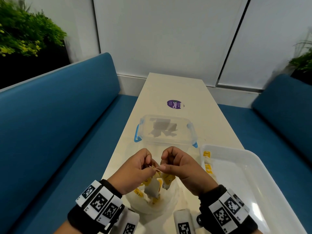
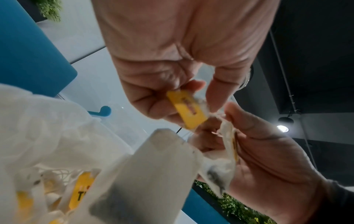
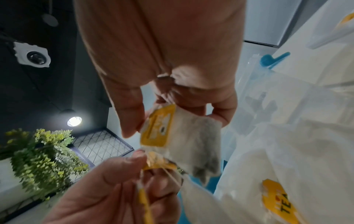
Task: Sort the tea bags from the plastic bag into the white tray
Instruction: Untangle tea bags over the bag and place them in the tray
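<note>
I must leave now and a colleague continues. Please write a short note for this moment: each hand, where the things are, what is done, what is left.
Left hand: pinches tangled tea bag strings and a yellow tag.
Right hand: pinches a tea bag from the same bunch.
The bunch hangs over the open plastic bag, which holds more tea bags.
Done: a few tea bags lie at the left edge of the white tray.
Left: separate the bunch, place the bags in the tray, empty the plastic bag.

wrists: black bands [image 1: 94,215] | white blocks, black square-pattern markers [image 1: 226,211]
</note>
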Motion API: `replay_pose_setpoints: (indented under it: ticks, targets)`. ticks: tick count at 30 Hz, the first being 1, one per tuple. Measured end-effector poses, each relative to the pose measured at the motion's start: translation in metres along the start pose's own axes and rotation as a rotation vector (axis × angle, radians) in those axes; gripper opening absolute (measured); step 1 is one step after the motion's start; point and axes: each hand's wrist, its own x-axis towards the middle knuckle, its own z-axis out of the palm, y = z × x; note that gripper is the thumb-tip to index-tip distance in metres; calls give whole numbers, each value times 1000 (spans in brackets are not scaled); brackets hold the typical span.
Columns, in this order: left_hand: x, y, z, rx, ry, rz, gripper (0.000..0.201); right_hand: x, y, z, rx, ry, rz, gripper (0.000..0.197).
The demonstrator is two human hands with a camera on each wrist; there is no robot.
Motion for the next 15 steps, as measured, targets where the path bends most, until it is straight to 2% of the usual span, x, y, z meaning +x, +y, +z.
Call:
replay_pose_setpoints:
  ticks: [4,11,15]
  targets:
    - [0,0,-1,10,19,-11,30,0,-5,3,-181,1,50,25]
    - [-3,-4,-5,43,55,-5,28,0,-7,12,-567,111,69,19]
    - [-4,-7,-7,89,42,6,22,1,-8,15,-603,117,82,19]
